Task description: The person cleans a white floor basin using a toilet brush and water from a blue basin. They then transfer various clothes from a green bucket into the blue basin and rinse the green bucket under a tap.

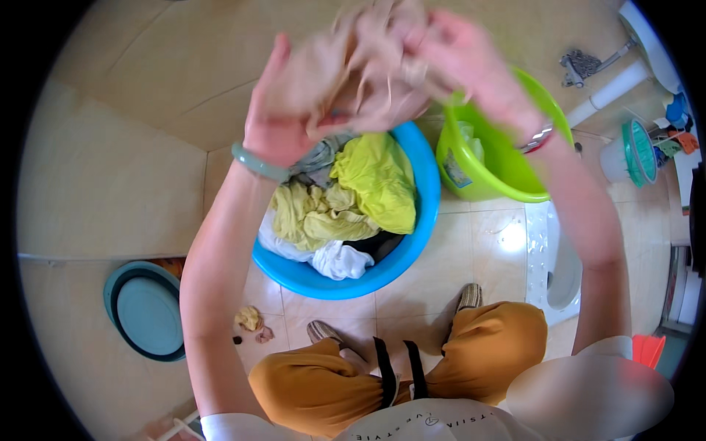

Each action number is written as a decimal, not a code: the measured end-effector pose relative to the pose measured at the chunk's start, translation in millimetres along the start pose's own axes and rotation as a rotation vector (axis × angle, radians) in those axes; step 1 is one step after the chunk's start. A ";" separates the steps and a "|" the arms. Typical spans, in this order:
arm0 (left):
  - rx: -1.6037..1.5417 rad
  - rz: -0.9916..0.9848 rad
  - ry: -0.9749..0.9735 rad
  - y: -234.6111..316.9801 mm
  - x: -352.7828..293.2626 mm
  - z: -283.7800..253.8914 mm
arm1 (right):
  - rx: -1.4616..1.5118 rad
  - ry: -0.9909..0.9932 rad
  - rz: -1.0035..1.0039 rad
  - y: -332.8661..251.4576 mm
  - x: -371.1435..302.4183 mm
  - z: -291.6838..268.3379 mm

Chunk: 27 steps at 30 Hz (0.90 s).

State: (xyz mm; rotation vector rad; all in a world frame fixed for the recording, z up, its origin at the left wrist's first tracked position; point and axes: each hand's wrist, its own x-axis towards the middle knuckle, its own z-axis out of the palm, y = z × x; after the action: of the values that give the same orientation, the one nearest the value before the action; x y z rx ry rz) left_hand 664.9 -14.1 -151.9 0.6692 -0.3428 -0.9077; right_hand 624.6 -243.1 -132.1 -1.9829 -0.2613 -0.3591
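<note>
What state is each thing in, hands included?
Beige cloth: bunched, off the floor, blurred
Left hand: against the cloth, thumb spread, grip unclear
Right hand: gripping the cloth, blurred
Clothes: crumpled, heaped
Blue tub: upright, holding the clothes
Green tub: open-topped
Bin: lined with a teal bag
Small cloths: crumpled on the floor

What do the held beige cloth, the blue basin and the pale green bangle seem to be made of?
Beige cloth: soft, apparently matt fabric, from its loose folds; blur hides the fibre.
Blue basin: probably plastic, smooth, slightly glossy, with an evenly coloured rim.
Bangle: smooth, lightly shiny; its pale green suggests jade or glass, plastic remains possible.
</note>
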 end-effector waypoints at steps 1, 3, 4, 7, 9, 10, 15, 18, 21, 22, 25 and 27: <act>0.229 0.052 0.213 -12.1 -15.9 -16.4 | 0.068 -0.050 -0.056 17.2 -6.7 27.3; 0.618 0.082 0.524 -42.0 -52.2 -67.1 | 0.227 -0.375 0.320 32.2 -35.7 72.1; 0.770 0.062 0.607 -51.1 -62.5 -88.5 | 0.123 -0.434 0.237 56.7 -43.9 86.1; 1.012 -0.212 0.734 -60.7 -79.7 -84.6 | 0.082 -0.447 0.279 82.9 -75.1 101.2; 0.791 -0.153 0.687 -57.1 -88.4 -90.7 | 0.079 -0.415 0.373 88.0 -83.5 97.6; 0.681 -0.124 0.661 -55.9 -91.6 -92.0 | 0.065 -0.387 0.428 87.6 -85.4 93.2; 0.720 -0.010 0.601 -41.8 -89.1 -72.4 | 0.244 -0.311 0.493 90.5 -90.2 75.3; 0.714 0.028 0.604 -32.2 -81.9 -65.0 | 0.393 -0.275 0.362 78.6 -86.3 78.4; 1.854 0.013 0.409 -45.3 -74.8 -59.8 | 0.110 -0.450 0.071 79.7 -92.8 82.6; 2.273 0.046 0.257 -52.0 -72.4 -53.6 | -0.025 -0.457 -0.081 71.6 -96.7 82.3; 2.316 0.310 0.118 -71.8 -30.4 -30.4 | -0.214 -0.259 -0.087 64.9 -96.8 56.5; 2.065 0.409 -0.005 -87.0 14.1 -14.1 | -0.327 -0.125 0.007 65.1 -86.7 23.2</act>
State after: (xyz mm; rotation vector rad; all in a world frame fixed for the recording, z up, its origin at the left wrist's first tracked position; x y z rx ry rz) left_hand 627.6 -57.9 -220.2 2.3204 -1.3859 0.1816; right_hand 569.1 -251.4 -227.6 -2.3317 -0.2889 -0.2865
